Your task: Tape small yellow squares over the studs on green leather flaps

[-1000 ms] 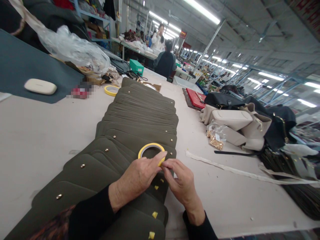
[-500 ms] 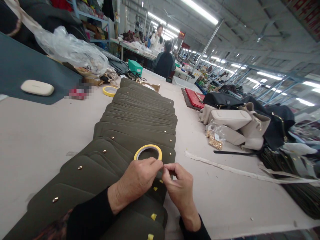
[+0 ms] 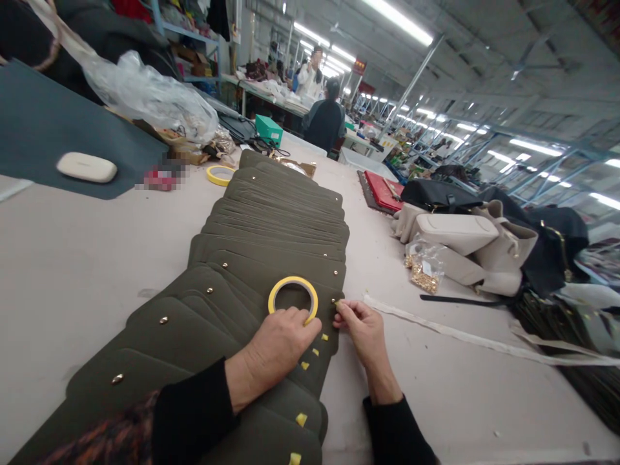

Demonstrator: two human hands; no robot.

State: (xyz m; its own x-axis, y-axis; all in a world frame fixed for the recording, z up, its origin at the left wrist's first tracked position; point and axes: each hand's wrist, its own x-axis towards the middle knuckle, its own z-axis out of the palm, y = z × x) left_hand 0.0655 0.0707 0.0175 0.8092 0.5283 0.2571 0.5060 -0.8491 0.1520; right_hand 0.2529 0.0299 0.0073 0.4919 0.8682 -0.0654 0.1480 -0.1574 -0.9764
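My left hand (image 3: 278, 345) is closed on the near side of a roll of yellow tape (image 3: 293, 279), above the overlapping dark olive panels (image 3: 252, 248). In my right hand (image 3: 361, 329), a small piece of yellow tape (image 3: 339, 303) is pinched between thumb and forefinger. Those fingertips are beside a gold stud (image 3: 333, 301) at the right edge of one panel. Several yellow tape bits (image 3: 301, 420) stick to the panels along their right side nearer me. More gold studs (image 3: 164, 320) show along the left edges.
A second yellow tape roll (image 3: 220, 175) lies beyond the panels, near a white case (image 3: 87, 167). To the right are beige bags (image 3: 455, 226), a bag of gold fittings (image 3: 425, 274) and a pale strip (image 3: 450, 330). Two people (image 3: 325, 119) are in the background.
My hands have drawn apart. The right has gone up to the panel edge by the stud with a tape piece, while the left keeps the roll. One more yellow bit is visible on the panels.
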